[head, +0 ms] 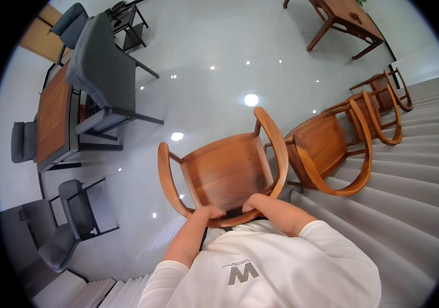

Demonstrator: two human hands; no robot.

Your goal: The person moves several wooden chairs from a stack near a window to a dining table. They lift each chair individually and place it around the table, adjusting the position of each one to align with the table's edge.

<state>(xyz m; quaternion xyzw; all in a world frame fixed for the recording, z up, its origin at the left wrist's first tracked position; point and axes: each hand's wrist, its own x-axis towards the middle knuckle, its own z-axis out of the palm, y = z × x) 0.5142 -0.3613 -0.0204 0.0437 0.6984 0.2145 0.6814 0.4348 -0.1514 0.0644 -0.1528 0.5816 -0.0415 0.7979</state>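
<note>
Directly before my body stands a wooden armchair [225, 169] with a curved top rail and a broad seat. My left hand [212, 211] lies over the back rail on one side, its fingers curled down over the inner edge. Over the same rail, a little way along, reaches my right hand [253, 202]; its fingertips are hidden behind the rail. Both hands are on the chair's back, close to my white shirt. A second wooden armchair [321, 142] stands close beside this one.
More wooden chairs [388, 96] line the grey pleated curtain [408, 165] at right. A wooden table [352, 19] stands at the upper right. Grey upholstered chairs [107, 65] surround a brown-topped table [53, 119] at left. Lights reflect on the glossy floor.
</note>
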